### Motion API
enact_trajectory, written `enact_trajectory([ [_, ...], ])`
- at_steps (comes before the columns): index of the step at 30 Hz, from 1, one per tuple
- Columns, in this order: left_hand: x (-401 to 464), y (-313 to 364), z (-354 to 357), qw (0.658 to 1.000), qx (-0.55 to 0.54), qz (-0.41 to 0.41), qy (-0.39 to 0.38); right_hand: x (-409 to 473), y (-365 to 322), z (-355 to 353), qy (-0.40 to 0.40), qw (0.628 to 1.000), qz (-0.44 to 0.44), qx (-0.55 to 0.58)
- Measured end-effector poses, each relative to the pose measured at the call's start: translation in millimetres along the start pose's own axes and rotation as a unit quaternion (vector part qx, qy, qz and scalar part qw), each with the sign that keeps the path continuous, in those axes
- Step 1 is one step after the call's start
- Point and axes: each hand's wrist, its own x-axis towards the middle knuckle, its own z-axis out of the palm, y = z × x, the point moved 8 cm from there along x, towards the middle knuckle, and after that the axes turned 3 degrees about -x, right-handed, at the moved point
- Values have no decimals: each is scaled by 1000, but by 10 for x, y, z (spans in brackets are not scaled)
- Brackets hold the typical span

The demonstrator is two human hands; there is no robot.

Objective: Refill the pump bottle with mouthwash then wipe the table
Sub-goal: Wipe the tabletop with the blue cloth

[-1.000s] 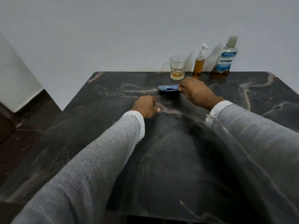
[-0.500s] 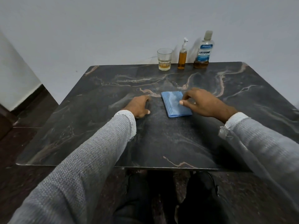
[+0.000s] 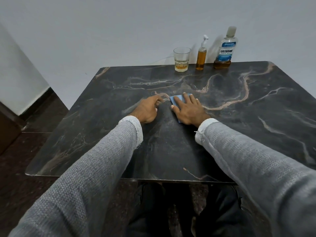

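On the dark marble table (image 3: 256, 134), near its middle, the right hand (image 3: 189, 111) lies flat with fingers (image 3: 186, 98) spread on a folded blue cloth (image 3: 175, 100); the cloth shows past the fingertips at twelve o'clock and beside the thumb at nine. At nine o'clock of the cloth, just apart from it, the left hand (image 3: 147, 108) rests loosely curled, holding nothing. Along the far edge, at one o'clock, stand the mouthwash bottle (image 3: 225, 48), pump bottle (image 3: 201, 54) and glass (image 3: 181, 59).

Dim, soft indoor light | faint bottle shadows cast leftward on wall (image 3: 119, 31) at upper right | dull sheen on desk (image 3: 256, 117) | mild softness overall | wide-angle bending at frame edges | sleeves at bottom corners stretched
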Motion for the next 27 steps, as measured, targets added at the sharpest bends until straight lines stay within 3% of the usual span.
enact_trajectory([
  [6, -76, -64, -265, 996, -46, 6, 82, -228, -597, 83, 10, 994, -106, -9],
  [11, -140, -113, -351, 994, -48, -2, 95, -646, -498, 101, 12, 990, -139, -4],
  [20, -121, -116, -280, 993, -54, -7, 106, -482, 518, -141, 44, 997, 68, 11],
  [23, -126, -84, -280, 991, -62, 14, 115, -218, 355, -142, 37, 996, 80, 10],
  [27, -138, -80, -343, 990, -61, 25, 128, 20, -186, -84, 8, 999, 32, 3],
])
